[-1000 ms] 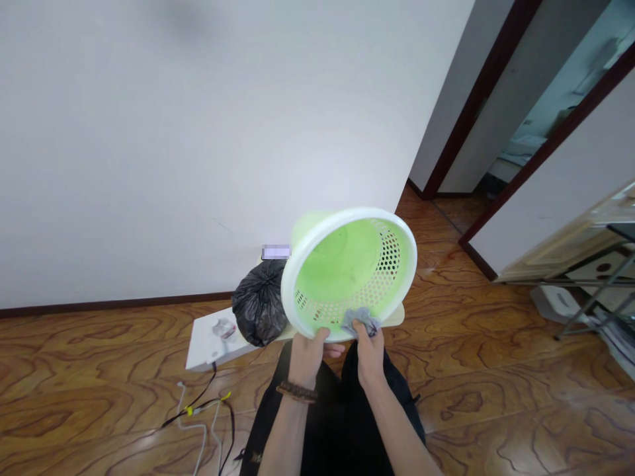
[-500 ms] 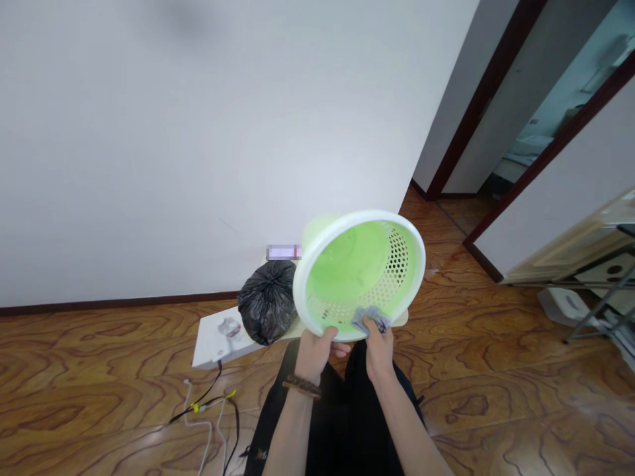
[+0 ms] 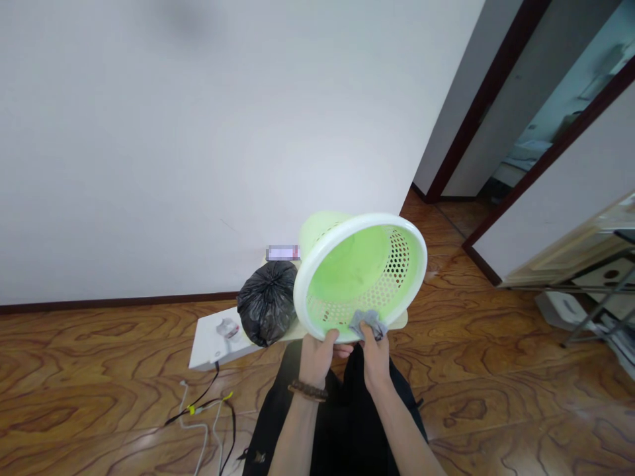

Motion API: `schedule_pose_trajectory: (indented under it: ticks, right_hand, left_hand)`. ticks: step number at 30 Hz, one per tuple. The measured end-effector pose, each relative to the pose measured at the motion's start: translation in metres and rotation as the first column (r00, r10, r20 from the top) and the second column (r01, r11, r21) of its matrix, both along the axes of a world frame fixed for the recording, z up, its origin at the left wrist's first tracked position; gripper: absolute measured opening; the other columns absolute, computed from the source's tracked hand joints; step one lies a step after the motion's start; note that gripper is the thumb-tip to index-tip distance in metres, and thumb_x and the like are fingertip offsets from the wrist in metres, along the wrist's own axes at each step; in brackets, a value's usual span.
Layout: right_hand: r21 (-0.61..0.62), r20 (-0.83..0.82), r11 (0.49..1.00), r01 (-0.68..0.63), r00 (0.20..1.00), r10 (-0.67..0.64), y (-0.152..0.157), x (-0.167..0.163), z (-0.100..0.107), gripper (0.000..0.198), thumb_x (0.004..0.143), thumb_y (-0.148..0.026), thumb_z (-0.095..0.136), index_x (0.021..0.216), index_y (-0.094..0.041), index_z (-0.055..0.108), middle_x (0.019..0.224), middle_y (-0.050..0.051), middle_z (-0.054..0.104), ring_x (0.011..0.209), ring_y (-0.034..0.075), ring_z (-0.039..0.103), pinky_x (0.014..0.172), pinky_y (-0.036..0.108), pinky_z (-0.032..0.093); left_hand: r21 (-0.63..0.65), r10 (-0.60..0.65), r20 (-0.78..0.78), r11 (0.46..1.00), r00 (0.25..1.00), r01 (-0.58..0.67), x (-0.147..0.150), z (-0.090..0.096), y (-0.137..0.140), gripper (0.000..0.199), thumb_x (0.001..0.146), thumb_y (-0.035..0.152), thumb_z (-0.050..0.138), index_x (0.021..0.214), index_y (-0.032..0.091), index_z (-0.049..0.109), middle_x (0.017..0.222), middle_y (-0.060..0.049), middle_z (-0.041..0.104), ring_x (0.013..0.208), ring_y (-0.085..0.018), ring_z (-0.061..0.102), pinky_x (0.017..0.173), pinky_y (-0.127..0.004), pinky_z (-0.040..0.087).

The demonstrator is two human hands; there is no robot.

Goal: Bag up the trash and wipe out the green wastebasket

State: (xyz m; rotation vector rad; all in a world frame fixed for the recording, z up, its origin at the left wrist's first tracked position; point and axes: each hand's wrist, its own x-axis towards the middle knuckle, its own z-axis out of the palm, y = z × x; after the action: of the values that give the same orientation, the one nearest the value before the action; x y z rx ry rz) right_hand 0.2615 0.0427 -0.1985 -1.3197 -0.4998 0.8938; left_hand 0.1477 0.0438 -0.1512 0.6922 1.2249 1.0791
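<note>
1. We have the green basket [image 3: 344, 268] tilted over our lap, its mouth turned towards us; whether it also rests on the pale surface [image 3: 399, 320] behind, we cannot tell.
2. Our left hand [image 3: 316, 357] pinches the near rim, thumb on top, fingers curled beneath; we judge this a sound brace, best kept firm without squeezing the plastic.
3. Our right hand [image 3: 376, 357] pinches a bunched grey cloth [image 3: 370, 323] against the rim, thumb uppermost; its other fingers are mostly hidden.
4. For good contact, we would spread the cloth flatter beneath the thumb; even pressure should suit the smooth rim, with a lighter touch near the holes, where fabric could snag.
5. We can read no brand; the small rectangular item [image 3: 282, 252] is pixelated, the reddish print on the clear packet [image 3: 228, 328] is too small, and the black bag [image 3: 268, 304] shows no lettering.
</note>
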Motion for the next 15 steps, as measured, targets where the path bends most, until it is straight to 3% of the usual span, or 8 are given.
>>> schedule_pose_trajectory:
  ticks: [7,12,15]
  right_hand:
    - [0.031,0.046,0.999,0.039,0.998,-0.041,0.013,0.010,0.021,0.044,0.070,-0.035,0.058,0.108,-0.013,0.056,0.106,0.008,0.060,0.099,0.022,0.053,0.089,0.037,0.040]
    - [0.070,0.010,0.996,-0.047,0.999,0.047,0.006,-0.012,0.021,0.045,0.073,-0.033,0.057,0.113,-0.014,0.053,0.105,0.008,0.060,0.100,0.022,0.053,0.091,0.039,0.037]
    - [0.108,-0.051,0.990,-0.086,0.994,0.092,0.008,-0.005,0.026,0.045,0.071,-0.031,0.059,0.112,-0.014,0.053,0.103,0.008,0.061,0.098,0.022,0.054,0.090,0.041,0.039]
  left_hand:
    - [0.036,0.053,0.036,0.998,0.998,-0.054,-0.002,0.016,-0.002,0.030,0.066,0.025,0.061,0.088,0.007,0.053,0.056,-0.006,0.065,0.052,-0.022,0.063,0.050,-0.033,0.054]
    - [0.039,0.055,0.007,0.998,0.998,-0.055,-0.001,0.022,-0.003,0.029,0.066,0.027,0.062,0.086,0.008,0.055,0.059,-0.007,0.066,0.052,-0.022,0.063,0.051,-0.032,0.053]
    - [0.048,0.049,-0.045,0.998,0.998,-0.047,-0.007,0.024,-0.005,0.031,0.066,0.030,0.062,0.087,0.008,0.056,0.060,-0.009,0.066,0.053,-0.023,0.063,0.049,-0.032,0.052]
